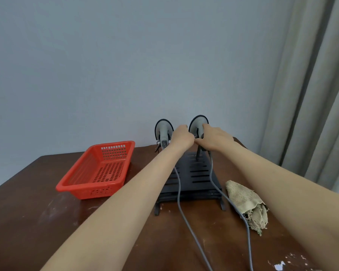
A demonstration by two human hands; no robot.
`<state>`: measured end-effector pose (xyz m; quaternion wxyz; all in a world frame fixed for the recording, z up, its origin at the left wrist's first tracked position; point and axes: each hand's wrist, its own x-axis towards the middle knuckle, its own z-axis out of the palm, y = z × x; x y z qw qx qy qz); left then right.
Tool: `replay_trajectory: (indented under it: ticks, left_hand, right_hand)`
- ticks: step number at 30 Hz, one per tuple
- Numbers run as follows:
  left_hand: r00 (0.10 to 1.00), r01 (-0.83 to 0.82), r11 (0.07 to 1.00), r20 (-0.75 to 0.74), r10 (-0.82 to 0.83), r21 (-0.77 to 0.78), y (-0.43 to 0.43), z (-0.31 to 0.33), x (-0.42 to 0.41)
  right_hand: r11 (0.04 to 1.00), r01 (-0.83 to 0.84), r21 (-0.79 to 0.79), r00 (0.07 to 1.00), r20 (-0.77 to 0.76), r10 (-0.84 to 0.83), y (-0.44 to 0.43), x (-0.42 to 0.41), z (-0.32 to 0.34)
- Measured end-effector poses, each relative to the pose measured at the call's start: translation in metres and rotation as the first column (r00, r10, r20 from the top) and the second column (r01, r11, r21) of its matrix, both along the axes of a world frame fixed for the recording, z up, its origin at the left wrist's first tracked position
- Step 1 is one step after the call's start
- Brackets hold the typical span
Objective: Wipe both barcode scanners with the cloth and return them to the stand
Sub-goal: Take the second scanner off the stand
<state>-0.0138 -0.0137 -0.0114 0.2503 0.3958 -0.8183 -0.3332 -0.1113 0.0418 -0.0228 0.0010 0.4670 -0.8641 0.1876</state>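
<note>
left scanner (163,131): grey rounded head with a dark rim, smooth plastic, seated upright at 11 o'clock on the stand, untouched
right scanner (198,122): same shape and finish, upright at 1 o'clock on the stand, both hands at it
stand (196,174): black slotted plate, sloped, on thin legs, at the far middle of the table
right hand (213,140): fingers wrapped round the right scanner's handle, index fingertip up on the head
left hand (182,136): fingers curled tight between the two scanner heads, knuckles meeting the right hand at the right scanner's neck; cannot tell if it actually grips
cloth (247,205): tan terry, fuzzy, crumpled, near edge frayed, flat on the table at 4 o'clock of the stand, touched by neither hand
cables (178,194): two smooth grey cords run down the stand toward 6 o'clock; the right one crosses the cloth's edge
basket (98,170): red perforated plastic, rectangular, at 9 o'clock of the stand
table (37,212): dark brown wood, scuffed, white flecks
curtain (311,85): grey pleated fabric, at 3 o'clock
</note>
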Motion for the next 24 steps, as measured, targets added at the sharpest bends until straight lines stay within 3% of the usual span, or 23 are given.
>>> replay_trajectory:
  ticks: [7, 11, 13, 15, 18, 21, 24]
  left_hand:
    - [0.983, -0.136, 0.984, -0.141, 0.119, -0.115, -0.026, 0.030, 0.036]
    - [0.951, -0.254, 0.965, -0.197, 0.238, -0.061, -0.051, 0.028, 0.059]
    - [0.945, -0.288, 0.958, -0.162, 0.283, -0.004, -0.057, 0.025, 0.066]
    - [0.950, -0.277, 0.959, -0.134, 0.283, 0.063, -0.061, 0.020, 0.068]
    - [0.962, -0.248, 0.956, -0.080, 0.263, 0.159, -0.070, 0.008, 0.068]
    - [0.976, -0.216, 0.966, -0.002, 0.218, 0.140, -0.080, -0.007, 0.066]
    - [0.990, -0.133, 0.980, 0.073, 0.124, 0.145, -0.079, -0.029, 0.064]
  right_hand:
    - [0.983, -0.010, -0.183, 0.996, -0.087, -0.006, -0.001, 0.017, 0.016]
    - [0.961, -0.102, -0.259, 0.990, -0.117, 0.074, -0.011, 0.037, 0.024]
    - [0.964, -0.102, -0.246, 0.995, -0.006, 0.104, -0.021, 0.047, 0.027]
    - [0.965, -0.064, -0.255, 0.967, 0.221, 0.123, -0.029, 0.058, 0.030]
    - [0.956, -0.023, -0.291, 0.829, 0.530, 0.181, -0.040, 0.069, 0.029]
    - [0.962, -0.004, -0.272, 0.701, 0.685, 0.197, -0.049, 0.072, 0.022]
    - [0.974, 0.000, -0.226, 0.648, 0.742, 0.172, -0.057, 0.069, 0.012]
